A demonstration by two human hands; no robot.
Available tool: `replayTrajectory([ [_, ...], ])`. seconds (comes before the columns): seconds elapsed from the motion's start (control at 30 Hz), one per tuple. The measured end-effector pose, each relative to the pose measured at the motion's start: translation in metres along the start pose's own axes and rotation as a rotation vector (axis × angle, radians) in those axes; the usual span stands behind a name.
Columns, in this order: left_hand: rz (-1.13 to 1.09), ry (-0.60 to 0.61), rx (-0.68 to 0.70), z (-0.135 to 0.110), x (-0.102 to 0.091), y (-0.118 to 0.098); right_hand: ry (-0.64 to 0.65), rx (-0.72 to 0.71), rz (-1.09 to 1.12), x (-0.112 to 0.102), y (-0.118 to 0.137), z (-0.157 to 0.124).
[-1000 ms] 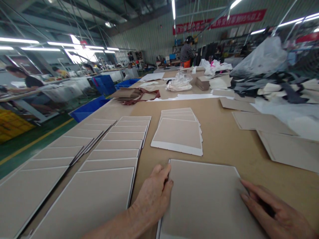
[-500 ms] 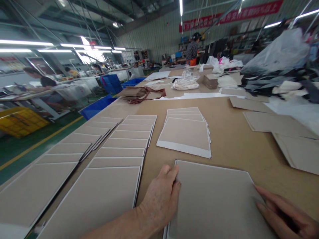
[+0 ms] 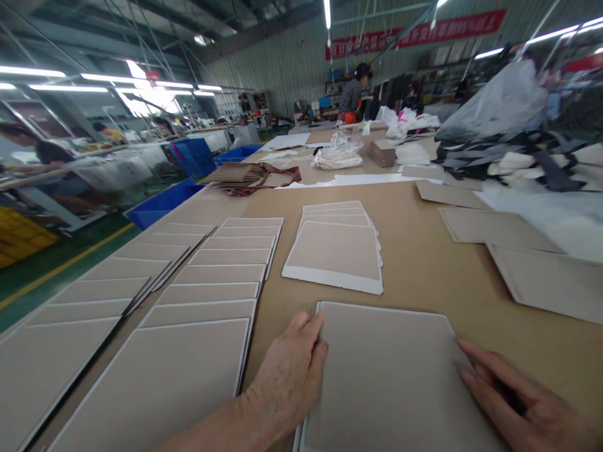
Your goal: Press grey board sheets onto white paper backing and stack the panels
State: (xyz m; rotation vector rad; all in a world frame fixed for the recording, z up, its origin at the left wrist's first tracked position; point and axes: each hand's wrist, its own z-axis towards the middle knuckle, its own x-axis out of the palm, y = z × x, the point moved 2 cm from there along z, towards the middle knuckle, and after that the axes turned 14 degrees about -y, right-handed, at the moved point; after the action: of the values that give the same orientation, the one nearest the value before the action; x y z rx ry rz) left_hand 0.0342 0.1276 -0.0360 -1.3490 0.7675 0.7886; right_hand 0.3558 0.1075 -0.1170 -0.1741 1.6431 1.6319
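Note:
A flat beige panel (image 3: pixel 391 370) with thin pale edging lies in front of me, and at its lower left the edge of another sheet shows beneath. My left hand (image 3: pixel 292 364) is closed on its left edge near the far corner, thumb and fingers pressed together there. On the right edge my right hand (image 3: pixel 518 392) pinches the panel between thumb and fingers; the fingertips underneath are partly hidden. Just beyond lies a small fanned stack of beige panels (image 3: pixel 334 248) with a white strip along its near edge.
To the left run two overlapping rows of panels, a nearer row (image 3: pixel 160 370) and an outer row (image 3: pixel 61 351). More beige boards (image 3: pixel 546 276) lie at right. Farther back are brown straps (image 3: pixel 277 177), a plastic bag (image 3: pixel 339 154) and dark fabric scraps (image 3: pixel 509 157). A person (image 3: pixel 353 97) stands beyond.
My view has turned slightly right, so the scene sits farther left in the picture. Both hands keep their places on the panel's edges.

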Motion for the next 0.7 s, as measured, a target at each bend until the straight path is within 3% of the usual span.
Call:
replayTrajectory([
  [0.13,-0.03,-0.002,0.001,0.001,0.005,0.009,0.051,-0.06,0.009,-0.006,0.044,-0.004],
  [0.23,-0.025,0.004,0.013,0.003,0.008,0.014,0.064,-0.089,0.0,-0.006,0.062,-0.005],
  [0.37,0.003,-0.006,0.033,0.004,0.008,0.015,0.022,-0.101,0.011,-0.005,0.066,-0.006],
  [0.57,0.012,-0.028,0.054,0.004,0.008,0.014,0.09,-0.104,-0.058,-0.003,0.06,-0.006],
  [0.7,0.04,-0.06,0.066,0.005,0.011,0.016,0.112,-0.274,-0.225,0.0,0.057,-0.008],
])
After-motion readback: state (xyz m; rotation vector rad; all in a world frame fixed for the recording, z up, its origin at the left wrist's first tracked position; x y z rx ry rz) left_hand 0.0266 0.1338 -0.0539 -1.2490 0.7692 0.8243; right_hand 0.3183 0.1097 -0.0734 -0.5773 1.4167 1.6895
